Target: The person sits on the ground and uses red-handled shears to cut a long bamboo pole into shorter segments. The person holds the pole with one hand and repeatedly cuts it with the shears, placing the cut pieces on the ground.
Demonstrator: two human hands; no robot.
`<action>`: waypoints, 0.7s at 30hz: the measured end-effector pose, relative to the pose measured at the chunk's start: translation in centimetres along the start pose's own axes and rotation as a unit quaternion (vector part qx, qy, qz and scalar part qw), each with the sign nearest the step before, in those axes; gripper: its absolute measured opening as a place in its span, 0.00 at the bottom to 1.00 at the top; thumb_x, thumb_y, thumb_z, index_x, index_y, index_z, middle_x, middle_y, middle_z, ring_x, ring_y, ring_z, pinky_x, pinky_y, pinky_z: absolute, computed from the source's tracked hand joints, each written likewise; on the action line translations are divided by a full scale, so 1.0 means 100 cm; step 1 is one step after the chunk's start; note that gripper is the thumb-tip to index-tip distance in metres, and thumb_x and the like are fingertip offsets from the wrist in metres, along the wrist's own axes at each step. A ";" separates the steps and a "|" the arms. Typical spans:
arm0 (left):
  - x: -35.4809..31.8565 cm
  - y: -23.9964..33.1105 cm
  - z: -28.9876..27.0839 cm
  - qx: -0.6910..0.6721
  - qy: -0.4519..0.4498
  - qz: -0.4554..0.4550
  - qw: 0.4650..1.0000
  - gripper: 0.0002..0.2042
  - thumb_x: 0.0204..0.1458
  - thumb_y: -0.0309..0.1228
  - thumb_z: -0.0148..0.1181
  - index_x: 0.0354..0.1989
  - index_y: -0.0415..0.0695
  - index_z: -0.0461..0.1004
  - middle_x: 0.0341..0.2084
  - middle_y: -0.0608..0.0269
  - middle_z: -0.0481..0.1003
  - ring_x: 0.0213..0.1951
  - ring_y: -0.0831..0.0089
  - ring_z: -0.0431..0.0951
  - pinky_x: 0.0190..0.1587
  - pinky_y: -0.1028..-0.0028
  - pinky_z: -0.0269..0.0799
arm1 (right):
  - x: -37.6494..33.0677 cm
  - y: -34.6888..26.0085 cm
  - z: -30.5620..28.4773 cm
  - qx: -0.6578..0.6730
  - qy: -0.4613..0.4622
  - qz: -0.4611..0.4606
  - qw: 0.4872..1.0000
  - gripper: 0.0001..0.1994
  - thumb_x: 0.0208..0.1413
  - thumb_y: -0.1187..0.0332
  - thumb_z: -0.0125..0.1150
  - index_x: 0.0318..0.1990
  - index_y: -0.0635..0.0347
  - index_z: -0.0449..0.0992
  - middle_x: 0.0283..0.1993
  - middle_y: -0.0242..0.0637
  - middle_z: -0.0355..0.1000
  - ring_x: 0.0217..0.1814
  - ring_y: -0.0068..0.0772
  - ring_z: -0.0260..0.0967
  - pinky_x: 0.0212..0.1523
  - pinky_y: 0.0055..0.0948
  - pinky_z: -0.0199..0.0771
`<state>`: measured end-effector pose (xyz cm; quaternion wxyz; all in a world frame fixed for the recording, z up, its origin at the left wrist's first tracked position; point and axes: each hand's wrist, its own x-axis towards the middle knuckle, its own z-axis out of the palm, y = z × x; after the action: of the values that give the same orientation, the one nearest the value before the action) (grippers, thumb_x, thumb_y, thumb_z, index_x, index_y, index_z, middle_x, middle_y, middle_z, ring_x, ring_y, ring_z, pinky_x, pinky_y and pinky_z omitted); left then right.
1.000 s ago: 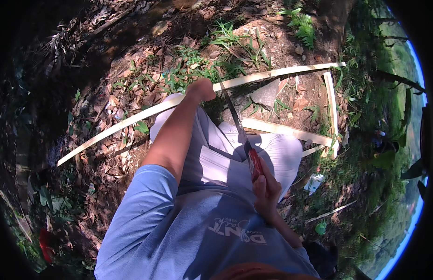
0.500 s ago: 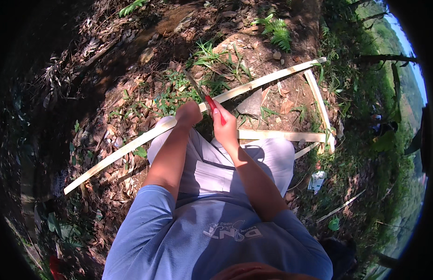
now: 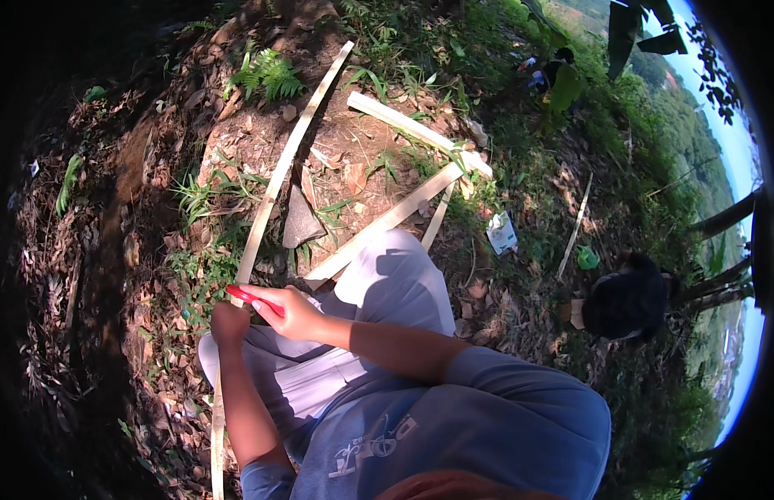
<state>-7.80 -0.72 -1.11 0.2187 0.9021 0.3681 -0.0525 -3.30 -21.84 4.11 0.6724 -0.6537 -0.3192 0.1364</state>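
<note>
A long pale wooden strip [image 3: 278, 171] runs from the far ground down past my knee to the lower left. My left hand [image 3: 228, 323] is closed around it near my left knee. Just to the right, my right hand [image 3: 293, 315] grips the red handle of a hand saw [image 3: 252, 297] lying across the strip right beside my left hand. The saw's blade can hardly be made out now, and I cannot tell how far it is into the wood.
Beyond my right knee, a wooden strip [image 3: 387, 221] and a shorter one [image 3: 416, 129] meet at an angle. A thinner strip [image 3: 438, 218] runs beneath. A flat grey stone [image 3: 302, 218], a fern [image 3: 270, 75] and a white packet [image 3: 501, 232] lie around; a dark bag-like object [image 3: 624, 300] sits at right.
My view has turned right, so the strips and ground appear swung round to the left. Both hands stay on the same things; the saw's blade, seen clearly before, hardly shows.
</note>
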 end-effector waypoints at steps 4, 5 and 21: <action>0.005 -0.011 0.005 0.017 0.053 0.075 0.996 0.19 0.53 0.43 0.75 0.35 0.34 0.84 0.31 0.37 0.84 0.37 0.40 0.87 0.39 0.48 0.82 | 0.008 0.000 0.001 -0.003 0.007 -0.019 1.000 0.22 0.71 0.70 0.59 0.71 0.57 0.75 0.41 0.59 0.81 0.27 0.29 0.72 0.36 0.31 0.75; -0.005 0.000 0.000 0.030 0.084 0.082 0.993 0.20 0.54 0.43 0.73 0.34 0.34 0.84 0.30 0.37 0.83 0.36 0.40 0.87 0.38 0.48 0.81 | 0.009 0.001 0.001 -0.004 0.006 -0.014 1.000 0.22 0.71 0.69 0.59 0.71 0.57 0.76 0.42 0.58 0.81 0.27 0.31 0.74 0.36 0.32 0.76; -0.011 0.014 -0.003 0.128 0.084 0.029 0.988 0.17 0.52 0.44 0.75 0.33 0.41 0.87 0.33 0.46 0.86 0.39 0.46 0.89 0.44 0.51 0.86 | 0.004 0.014 0.001 0.011 -0.022 -0.009 1.000 0.23 0.72 0.68 0.60 0.72 0.58 0.74 0.50 0.55 0.84 0.39 0.44 0.83 0.46 0.34 0.79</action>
<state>-7.68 -2.22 -0.07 0.0712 0.9342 0.3492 -0.0169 -2.71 -21.37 2.89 0.6738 -0.6399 -0.3384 0.1484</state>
